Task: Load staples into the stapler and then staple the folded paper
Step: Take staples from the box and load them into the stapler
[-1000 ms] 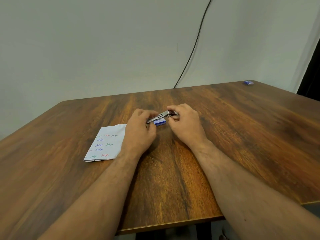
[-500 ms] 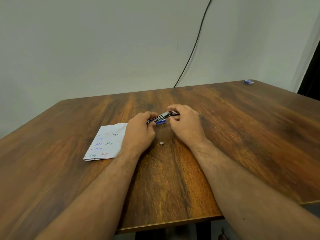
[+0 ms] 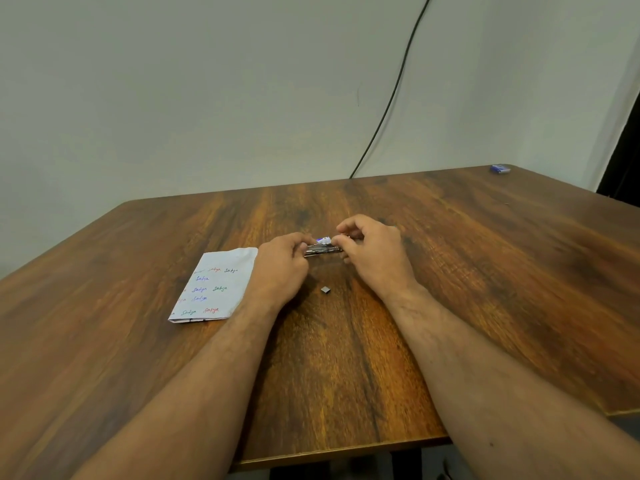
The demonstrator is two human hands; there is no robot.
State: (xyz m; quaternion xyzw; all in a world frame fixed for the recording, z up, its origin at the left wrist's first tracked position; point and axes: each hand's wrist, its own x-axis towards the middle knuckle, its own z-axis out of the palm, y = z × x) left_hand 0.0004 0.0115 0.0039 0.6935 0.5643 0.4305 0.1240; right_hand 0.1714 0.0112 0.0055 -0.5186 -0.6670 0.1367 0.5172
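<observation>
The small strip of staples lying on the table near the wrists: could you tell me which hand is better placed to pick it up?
Probably the right hand: it only pinches the stapler's end, while the left hand grips its body and steadies it. The staple strip lies between both wrists.

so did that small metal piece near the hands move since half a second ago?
No. The small metal piece lies at the same spot on the table, level with the folded paper, nearer the person than the stapler.

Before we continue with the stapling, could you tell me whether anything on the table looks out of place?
Yes: a small grey metal piece, seemingly a bit of staple strip, lies loose on the table between the wrists, apart from the stapler that both hands hold. Nothing else stands out.
</observation>
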